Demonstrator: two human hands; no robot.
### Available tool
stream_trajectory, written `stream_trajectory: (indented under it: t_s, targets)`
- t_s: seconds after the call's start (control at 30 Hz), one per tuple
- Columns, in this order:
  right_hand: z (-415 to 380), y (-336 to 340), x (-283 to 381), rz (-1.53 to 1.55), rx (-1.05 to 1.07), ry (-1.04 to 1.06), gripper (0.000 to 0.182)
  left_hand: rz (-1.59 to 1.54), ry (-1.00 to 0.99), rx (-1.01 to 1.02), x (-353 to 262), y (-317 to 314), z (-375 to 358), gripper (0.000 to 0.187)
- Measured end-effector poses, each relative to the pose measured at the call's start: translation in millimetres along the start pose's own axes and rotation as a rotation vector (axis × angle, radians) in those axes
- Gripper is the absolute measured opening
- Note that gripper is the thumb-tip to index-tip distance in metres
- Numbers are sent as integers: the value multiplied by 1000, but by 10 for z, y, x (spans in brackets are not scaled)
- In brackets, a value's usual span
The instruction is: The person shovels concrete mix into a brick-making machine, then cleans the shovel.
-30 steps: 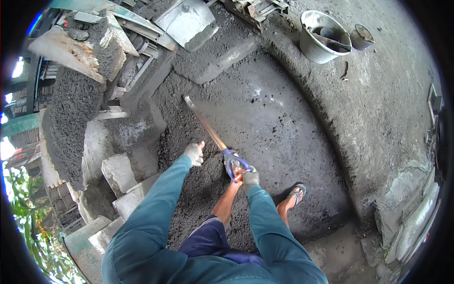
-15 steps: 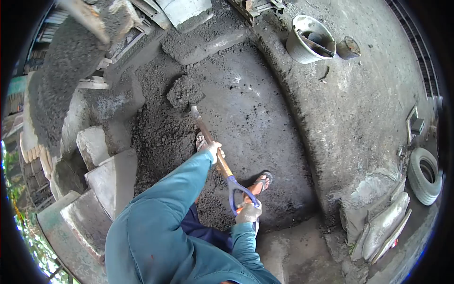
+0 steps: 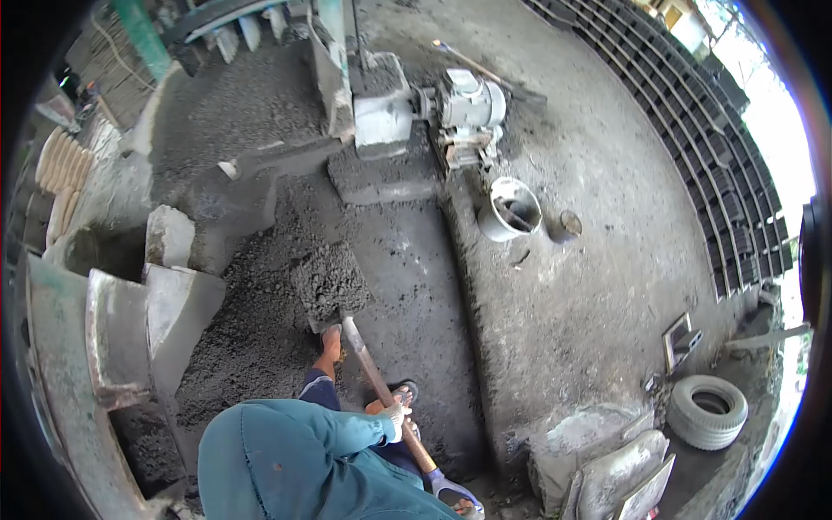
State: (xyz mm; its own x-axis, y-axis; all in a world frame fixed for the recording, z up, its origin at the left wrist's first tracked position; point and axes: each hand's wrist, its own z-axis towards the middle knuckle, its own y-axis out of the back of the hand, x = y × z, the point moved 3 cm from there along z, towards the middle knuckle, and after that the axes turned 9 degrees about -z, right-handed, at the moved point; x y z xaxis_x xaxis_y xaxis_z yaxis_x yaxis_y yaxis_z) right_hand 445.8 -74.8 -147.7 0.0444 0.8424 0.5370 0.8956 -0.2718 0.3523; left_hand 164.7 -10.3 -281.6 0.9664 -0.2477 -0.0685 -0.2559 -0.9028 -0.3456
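Note:
My left hand [image 3: 399, 419] is wrapped round the middle of a shovel's [image 3: 371, 368] wooden shaft. Down at the lower edge, my right hand [image 3: 469, 510] grips the purple D-shaped handle, partly cut off by the frame. A heap of dark, damp, crumbly mix [image 3: 329, 282] covers the shovel's blade, which is held out ahead of my feet. To the left of the blade spreads a larger pile of the same loose mix [image 3: 238, 342], lying on the dark floor of the pit.
An electric motor [image 3: 471, 100] stands beyond the pit. On the raised floor at right are a white bucket [image 3: 494, 227], a small can [image 3: 568, 227], a tyre [image 3: 706, 414] and leaning slabs [image 3: 620, 477]. Broken concrete slabs [image 3: 173, 316] line the left. Racks of dark blocks [image 3: 693, 147] stand far right.
The shovel and both hands have come back and lower in the view, with the mix still on the blade. My view has tilted up, bringing in the motor and block racks.

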Motion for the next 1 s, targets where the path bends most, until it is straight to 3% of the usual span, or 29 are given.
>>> stream_trajectory:
  t_s: [0.03, 0.07, 0.1, 0.13, 0.17, 0.2, 0.23, 0.27, 0.3, 0.4, 0.47, 0.5, 0.57, 0.63, 0.7, 0.73, 0.77, 0.83, 0.9, 0.93, 1.0]
  targets:
    - [20, -39, 55, 5, 46, -8, 11, -69, 61, -10, -61, 22, -196, 43]
    - [9, -145, 145, 8, 103, -1, 12, -238, 161, 341, -57, 323, 215, 28]
    - [65, -197, 152, 33, 159, -12, 13, -193, 210, 92, -247, 71, 76, 16]
    - [112, -373, 189, 48, 219, -11, 14, -144, 116, -142, -848, -624, -1180, 19]
    - [113, -550, 237, 59, 276, -14, 15, -142, 43, 80, -1180, -742, -1445, 21]
    - [79, -768, 302, 74, 330, -16, 16, -158, -111, 109, -1566, -1025, -1860, 21]
    - [71, -974, 377, 88, 384, -12, 17, -145, -135, 309, -1922, -1080, -1858, 18]
    - [71, -1129, 402, 103, 430, -14, 18, -14, -349, 414, -2205, -1140, -1933, 15]
    - [83, -1171, 394, 114, 464, -26, 19, 81, -405, 342, -2368, -1171, -1877, 12]
    - [241, -694, 153, 230, 465, -126, 23, 130, 56, 393, -1842, -909, -1698, 14]
    - [353, -115, -228, 281, 396, -169, 25, 144, 122, 298, -1223, -560, -1390, 12]
    - [379, 170, -469, 316, 354, -187, 26, -25, 246, 178, -983, -406, -1192, 12]
    - [307, 417, -896, 365, 281, -208, 28, -145, 222, 129, -954, -165, -766, 10]
    - [-553, -529, -214, 26, 314, -14, 33, -145, 183, -82, -1092, 236, -12, 9]
    - [-1231, -1630, 176, 31, 198, -133, 39, -54, 135, -185, -1526, 503, 472, 9]
    - [-1300, -2044, 37, 57, 119, -112, 41, -9, 163, -286, -1761, 617, 678, 11]
    - [-1343, -2399, -86, 83, 42, -88, 43, 32, 154, -253, -1934, 812, 957, 13]
    - [-1477, -3063, -106, -18, 211, -83, 43, 113, 116, -260, -2323, 1008, 1064, 15]
    - [-1402, -3574, -383, 81, 339, -40, 39, 129, 92, -304, -2737, 1108, 888, 21]
    - [-1435, -3893, -404, 67, 366, -79, 39, 111, 114, -177, -2938, 1246, 857, 30]
    - [-1422, -4640, -392, -37, 499, -127, 39, 230, 66, -155, -3468, 1319, 621, 40]
